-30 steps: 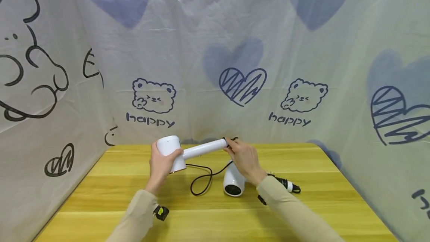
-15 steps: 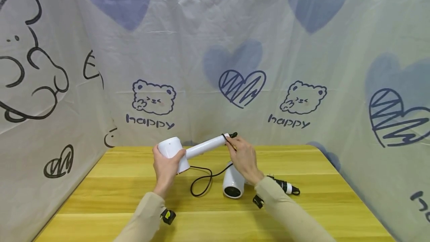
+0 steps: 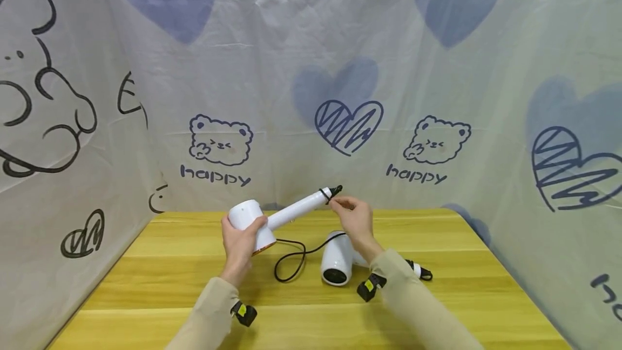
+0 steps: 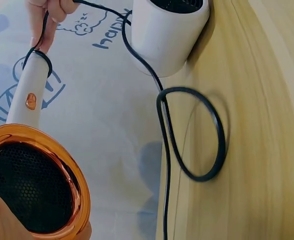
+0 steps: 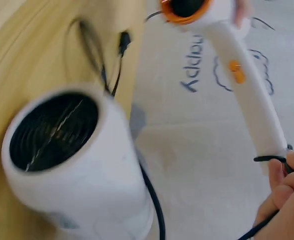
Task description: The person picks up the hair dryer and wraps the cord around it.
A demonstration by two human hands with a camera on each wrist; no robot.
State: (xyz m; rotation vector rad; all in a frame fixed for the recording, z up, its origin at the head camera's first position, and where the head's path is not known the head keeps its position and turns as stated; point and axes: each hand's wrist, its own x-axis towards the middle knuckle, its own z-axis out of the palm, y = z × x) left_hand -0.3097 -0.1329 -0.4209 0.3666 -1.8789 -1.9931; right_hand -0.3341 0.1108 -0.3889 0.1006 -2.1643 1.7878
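A white hair dryer (image 3: 297,210) with a copper-coloured ring (image 4: 82,200) is raised above the table. My left hand (image 3: 238,242) grips its head, thumb on the near side, and the handle slants up to the right. Black cord (image 4: 219,135) is looped around the handle's end and runs down in a loose curl. At that end my right hand (image 3: 358,224) pinches the cord between thumb and fingers, as the right wrist view shows. Below the right hand a second white hair dryer (image 3: 336,263) lies on the table, its dark round grille facing me.
To the right, partly behind my right forearm, lies a white handle end (image 3: 419,270) with black cord wrapped around it. A black plug (image 5: 124,42) rests on the wooden table (image 3: 146,285). A printed cloth (image 3: 291,42) hangs behind the table and along both sides.
The raised dryer's handle has tilted up more steeply, and its head has shifted slightly. My right hand has come off the handle's tip toward the right, drawing the cord; the wrapped tip now shows.
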